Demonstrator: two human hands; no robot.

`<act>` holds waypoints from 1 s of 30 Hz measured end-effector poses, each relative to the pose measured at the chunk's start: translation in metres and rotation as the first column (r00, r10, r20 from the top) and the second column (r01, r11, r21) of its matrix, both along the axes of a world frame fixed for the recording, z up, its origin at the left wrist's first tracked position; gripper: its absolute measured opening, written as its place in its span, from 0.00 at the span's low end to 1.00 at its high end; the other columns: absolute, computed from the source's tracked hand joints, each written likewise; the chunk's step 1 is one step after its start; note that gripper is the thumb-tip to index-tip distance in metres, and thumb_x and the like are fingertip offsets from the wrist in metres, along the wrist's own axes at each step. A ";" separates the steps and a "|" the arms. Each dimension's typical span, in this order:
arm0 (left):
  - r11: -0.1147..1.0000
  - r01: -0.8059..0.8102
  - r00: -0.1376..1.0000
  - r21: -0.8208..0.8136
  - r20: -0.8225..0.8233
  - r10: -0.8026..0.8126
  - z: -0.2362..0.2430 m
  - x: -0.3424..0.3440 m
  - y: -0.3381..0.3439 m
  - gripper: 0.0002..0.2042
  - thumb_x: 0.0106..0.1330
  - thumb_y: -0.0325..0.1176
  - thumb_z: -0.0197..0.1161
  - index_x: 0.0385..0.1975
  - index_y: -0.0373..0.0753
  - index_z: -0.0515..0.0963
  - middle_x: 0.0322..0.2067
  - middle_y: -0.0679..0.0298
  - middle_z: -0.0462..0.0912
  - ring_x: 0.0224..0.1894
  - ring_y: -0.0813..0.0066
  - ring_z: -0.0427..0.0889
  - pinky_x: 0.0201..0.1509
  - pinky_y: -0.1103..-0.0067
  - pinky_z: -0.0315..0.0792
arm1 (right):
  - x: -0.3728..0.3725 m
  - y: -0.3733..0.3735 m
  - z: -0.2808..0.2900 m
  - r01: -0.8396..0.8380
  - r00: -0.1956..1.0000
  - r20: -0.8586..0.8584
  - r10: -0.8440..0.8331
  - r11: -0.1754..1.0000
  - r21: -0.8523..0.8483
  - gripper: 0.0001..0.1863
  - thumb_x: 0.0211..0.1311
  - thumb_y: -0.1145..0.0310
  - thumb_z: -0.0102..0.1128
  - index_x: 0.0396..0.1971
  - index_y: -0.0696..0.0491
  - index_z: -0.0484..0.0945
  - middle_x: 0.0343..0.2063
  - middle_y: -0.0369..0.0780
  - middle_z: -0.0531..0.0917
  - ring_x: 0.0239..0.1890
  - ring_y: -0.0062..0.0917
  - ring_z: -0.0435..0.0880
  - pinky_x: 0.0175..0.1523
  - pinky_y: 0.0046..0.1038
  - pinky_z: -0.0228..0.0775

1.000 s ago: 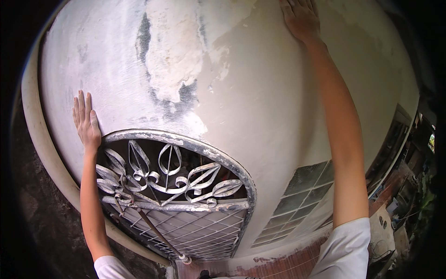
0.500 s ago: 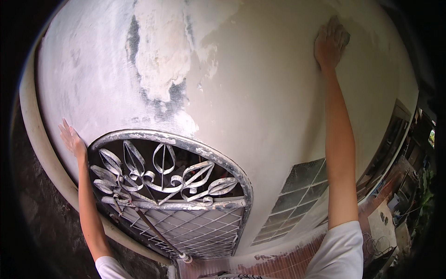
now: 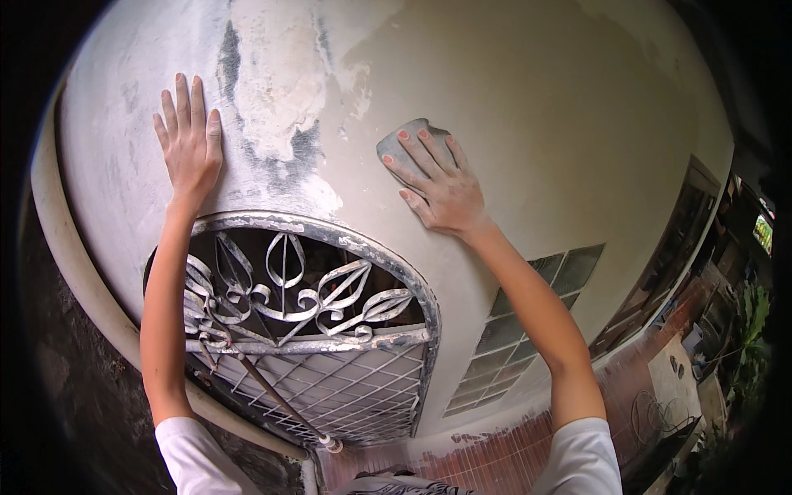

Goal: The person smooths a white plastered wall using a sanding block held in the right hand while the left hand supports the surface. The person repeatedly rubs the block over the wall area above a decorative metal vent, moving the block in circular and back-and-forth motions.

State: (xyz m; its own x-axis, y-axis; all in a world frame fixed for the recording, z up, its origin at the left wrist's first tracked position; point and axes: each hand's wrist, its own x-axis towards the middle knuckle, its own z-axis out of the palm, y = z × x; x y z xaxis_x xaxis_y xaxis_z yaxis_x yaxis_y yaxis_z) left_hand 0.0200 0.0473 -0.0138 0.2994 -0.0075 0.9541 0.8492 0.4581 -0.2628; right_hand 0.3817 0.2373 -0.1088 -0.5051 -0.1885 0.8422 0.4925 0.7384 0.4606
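My left hand [image 3: 191, 144] lies flat on the pale wall [image 3: 495, 91] at the upper left, fingers stretched and holding nothing. Dust whitens its skin. With spread fingers, my right hand [image 3: 445, 186] presses a grey piece of sandpaper [image 3: 391, 147] against the wall, right of the patchy area. The palm and fingers cover much of the sheet. Between the hands runs a strip of rough, flaking plaster [image 3: 276, 99] with dark grey scuffs. Just below is an arched opening with a worn metal frame [image 3: 285, 221].
White scrollwork [image 3: 318, 305] and lattice fill the arched gate, with a rod [image 3: 276, 403] slanting across. A pale pipe [image 3: 62, 235] curves along the left. A louvered window [image 3: 503, 346] sits at right; reddish tiles [image 3: 495, 458] lie below. Clutter and plants [image 3: 751, 322] stand far right.
My right hand has come down and left across the wall with the sandpaper. My left hand has moved up and right, from beside the arch to above it.
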 end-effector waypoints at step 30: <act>0.990 -0.063 0.982 -0.129 -0.184 0.039 0.016 -0.198 -0.165 0.24 0.81 0.43 0.37 0.74 0.55 0.63 0.76 0.72 0.57 0.79 0.69 0.49 0.82 0.66 0.39 | -0.011 0.009 -0.081 0.020 0.872 -0.471 -0.136 0.970 -0.242 0.29 0.78 0.51 0.37 0.74 0.45 0.63 0.77 0.46 0.54 0.78 0.47 0.50 0.79 0.51 0.35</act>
